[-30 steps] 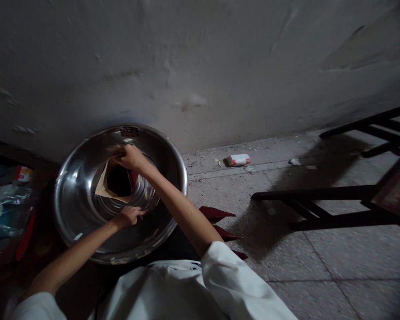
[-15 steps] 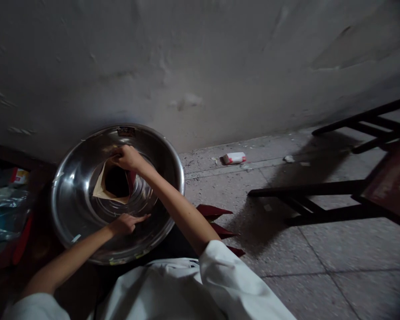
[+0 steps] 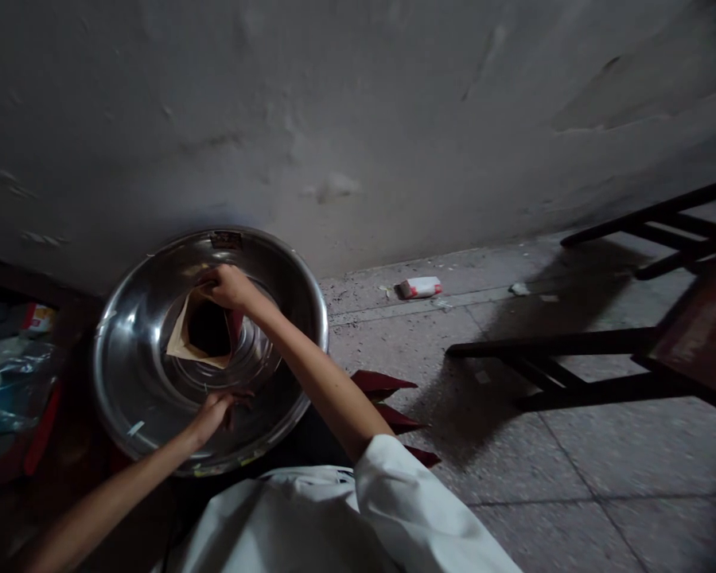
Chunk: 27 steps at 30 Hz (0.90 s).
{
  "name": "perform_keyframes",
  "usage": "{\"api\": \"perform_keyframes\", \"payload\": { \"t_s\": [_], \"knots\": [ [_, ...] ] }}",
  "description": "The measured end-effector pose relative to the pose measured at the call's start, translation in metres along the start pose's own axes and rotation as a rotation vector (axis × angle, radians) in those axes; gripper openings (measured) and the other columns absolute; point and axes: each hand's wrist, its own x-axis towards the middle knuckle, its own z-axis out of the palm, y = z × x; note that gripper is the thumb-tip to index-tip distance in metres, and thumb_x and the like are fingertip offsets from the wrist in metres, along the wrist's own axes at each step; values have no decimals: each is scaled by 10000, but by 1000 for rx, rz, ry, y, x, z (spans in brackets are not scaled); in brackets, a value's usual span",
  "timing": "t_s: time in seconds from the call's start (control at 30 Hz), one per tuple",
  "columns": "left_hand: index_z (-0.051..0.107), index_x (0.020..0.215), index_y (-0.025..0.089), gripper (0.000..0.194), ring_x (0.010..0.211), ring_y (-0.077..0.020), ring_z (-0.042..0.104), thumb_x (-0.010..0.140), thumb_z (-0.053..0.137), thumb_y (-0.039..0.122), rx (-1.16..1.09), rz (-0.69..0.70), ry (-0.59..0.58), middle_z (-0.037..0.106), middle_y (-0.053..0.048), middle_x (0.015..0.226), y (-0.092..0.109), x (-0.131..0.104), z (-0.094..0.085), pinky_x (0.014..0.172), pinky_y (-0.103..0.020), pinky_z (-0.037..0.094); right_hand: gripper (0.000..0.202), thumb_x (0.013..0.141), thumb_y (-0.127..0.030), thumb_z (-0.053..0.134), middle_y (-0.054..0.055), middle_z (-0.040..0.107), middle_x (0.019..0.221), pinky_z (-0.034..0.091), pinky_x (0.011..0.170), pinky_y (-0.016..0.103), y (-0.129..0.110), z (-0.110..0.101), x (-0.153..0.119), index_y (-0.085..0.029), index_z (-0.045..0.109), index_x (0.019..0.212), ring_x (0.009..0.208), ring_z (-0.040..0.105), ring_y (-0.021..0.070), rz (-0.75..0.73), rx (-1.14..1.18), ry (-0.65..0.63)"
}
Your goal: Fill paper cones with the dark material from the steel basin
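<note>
A wide metal basin stands against the wall. Inside it a paper bag, tan within and dark red outside, has its mouth open towards me; its inside looks dark, and what it holds cannot be made out. My right hand is closed on the bag's far top edge. Over the near part of the basin hangs my left hand, apart from the bag. Its fingers reach out to the right, some stretched and some bent, and I see nothing held in them.
Several dark red pointed paper shapes stick out right of the basin. A white and red box lies on the floor by the wall, among scraps. Dark-legged furniture is at right. Plastic-wrapped items sit at left.
My left hand has drawn slightly down, and its pointing finger is less straight. My right hand keeps its hold on the paper bag. The view has shifted a little.
</note>
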Motion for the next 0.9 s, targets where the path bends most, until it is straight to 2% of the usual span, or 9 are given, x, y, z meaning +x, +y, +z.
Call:
{"api": "perform_keyframes", "payload": {
  "t_s": [0.13,0.23,0.33,0.43,0.47,0.57,0.67,0.8,0.9],
  "knots": [
    [670,1054,168,388,465,-85,478,839,491,438,-501,-198,82,753,-106,1007,48,-47,4,428,-221,343,317,886,-177,593,64,747,1195,479,943,251,-2,4,3,-232,745,1159,1101,657,211,-45,-28,24],
    [681,1045,171,409,449,-72,431,880,441,458,-561,-116,139,738,-123,1065,90,-68,-6,395,-226,333,306,900,-201,580,81,751,1186,489,920,248,-3,6,5,-204,755,1151,1095,674,218,-53,-65,15],
    [704,1119,167,439,495,-103,518,908,485,483,-298,130,236,745,-110,974,122,-62,-27,410,-236,410,323,913,-204,556,97,746,1195,496,913,251,-5,8,7,-193,754,1169,1086,689,219,-52,-77,11],
    [742,1074,179,326,689,-149,663,814,695,369,143,422,500,754,-75,930,137,-33,-55,620,-262,554,333,911,-205,558,92,744,1203,502,919,256,-7,9,9,-214,752,1181,1102,691,220,-16,-67,8],
    [751,1032,182,276,721,-155,684,793,716,316,249,448,551,760,-64,910,139,-21,-64,667,-267,567,334,909,-207,563,92,745,1202,505,919,256,-7,9,9,-214,752,1184,1104,693,222,-4,-62,9],
    [736,863,172,98,615,-152,686,797,708,239,411,280,556,726,-29,704,141,9,-82,580,-233,540,342,900,-192,570,93,752,1184,513,902,253,-8,10,10,-205,752,1189,1091,703,222,5,-54,16],
    [683,727,160,187,514,-155,653,879,638,258,576,115,572,652,-25,570,142,25,-88,477,-207,457,344,891,-181,572,93,757,1166,517,887,254,-9,11,10,-206,754,1182,1086,706,223,6,-51,25],
    [721,781,170,242,778,-186,730,840,537,24,802,246,536,748,-77,786,148,28,-91,647,-224,489,329,896,-216,584,103,759,1157,520,865,248,-12,12,12,-206,755,1178,1067,713,223,22,-75,29],
    [708,772,161,171,671,-185,715,803,600,33,703,163,525,725,-58,712,155,27,-89,576,-224,485,320,898,-207,577,123,758,1150,520,859,252,-16,12,13,-187,760,1160,1053,716,231,43,-105,32]
  ]
}}
